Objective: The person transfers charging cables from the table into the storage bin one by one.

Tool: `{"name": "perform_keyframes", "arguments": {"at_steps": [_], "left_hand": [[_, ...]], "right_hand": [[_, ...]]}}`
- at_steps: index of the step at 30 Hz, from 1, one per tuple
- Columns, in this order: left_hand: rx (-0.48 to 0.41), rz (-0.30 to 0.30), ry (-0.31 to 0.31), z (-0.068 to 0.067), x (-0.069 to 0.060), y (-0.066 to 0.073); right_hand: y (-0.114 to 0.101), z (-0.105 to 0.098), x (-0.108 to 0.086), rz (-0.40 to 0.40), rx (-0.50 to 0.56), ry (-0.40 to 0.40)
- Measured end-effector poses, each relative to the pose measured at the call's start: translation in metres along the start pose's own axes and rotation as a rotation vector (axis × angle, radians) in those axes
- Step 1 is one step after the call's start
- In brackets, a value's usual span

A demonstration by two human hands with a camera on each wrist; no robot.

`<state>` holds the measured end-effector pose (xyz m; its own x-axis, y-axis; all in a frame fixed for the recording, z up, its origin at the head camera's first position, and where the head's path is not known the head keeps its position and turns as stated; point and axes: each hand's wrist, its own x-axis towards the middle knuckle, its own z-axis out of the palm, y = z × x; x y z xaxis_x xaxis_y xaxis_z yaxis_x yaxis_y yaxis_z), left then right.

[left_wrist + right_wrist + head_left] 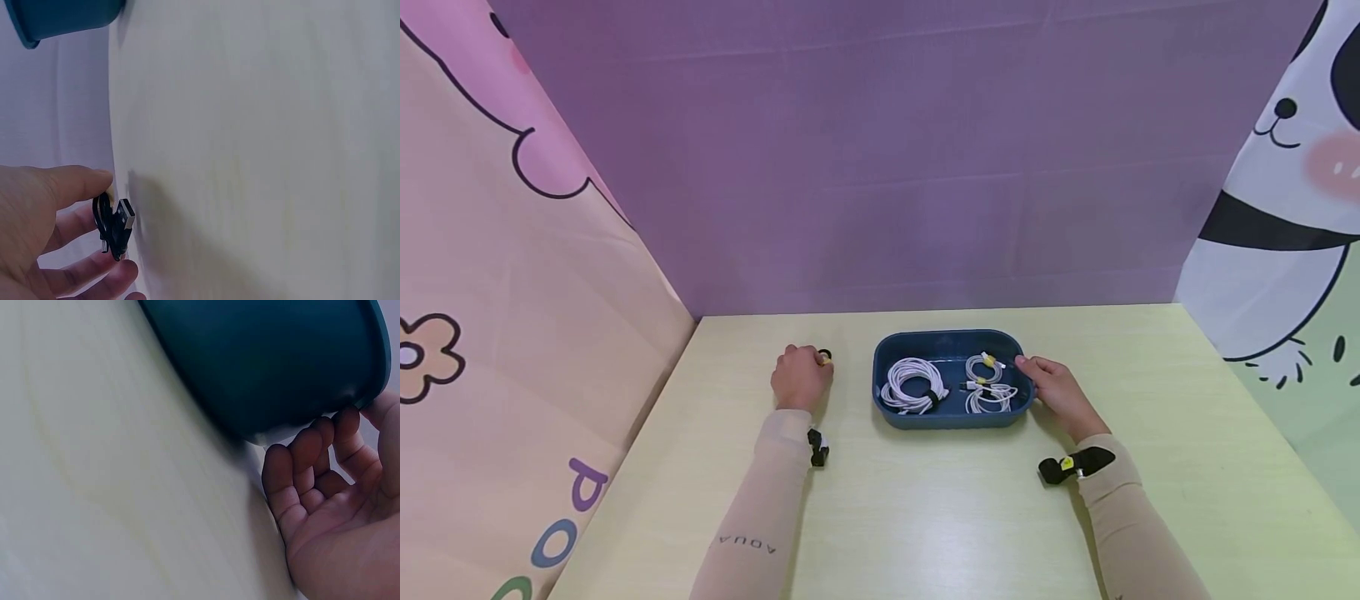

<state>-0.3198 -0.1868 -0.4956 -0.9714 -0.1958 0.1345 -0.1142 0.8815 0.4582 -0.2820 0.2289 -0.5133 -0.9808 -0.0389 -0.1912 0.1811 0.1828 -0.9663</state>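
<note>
My left hand (pixel 800 377) pinches a small bundled black USB cable (pixel 112 228) between thumb and fingers, to the left of a blue bin. In the left wrist view its metal USB plug (pixel 128 212) sticks out of the bundle. The blue bin (pixel 951 422) stands on the table, and my right hand (pixel 1063 396) grips its right end, thumb at the rim and fingers against the outer wall. Inside the bin, a large white cable coil (pixel 917 365) lies on the left. Two smaller white cables, one with a yellow tie (pixel 988 360), lie on the right.
The pale wooden table (pixel 925 508) ends at a purple backdrop (pixel 880 167) behind the bin. Cartoon-printed sheets flank it on the left and right. A small black camera (pixel 818 447) sits at the left wrist, another black camera (pixel 1060 471) at the right.
</note>
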Motion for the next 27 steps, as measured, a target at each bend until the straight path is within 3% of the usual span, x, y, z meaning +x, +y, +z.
{"name": "perform_keyframes", "arguments": {"at_steps": [27], "left_hand": [[-0.169, -0.052, 0.062, -0.005, -0.014, 0.013]], "right_hand": [[0.001, -0.001, 0.002, 0.003, 0.004, -0.001]]}}
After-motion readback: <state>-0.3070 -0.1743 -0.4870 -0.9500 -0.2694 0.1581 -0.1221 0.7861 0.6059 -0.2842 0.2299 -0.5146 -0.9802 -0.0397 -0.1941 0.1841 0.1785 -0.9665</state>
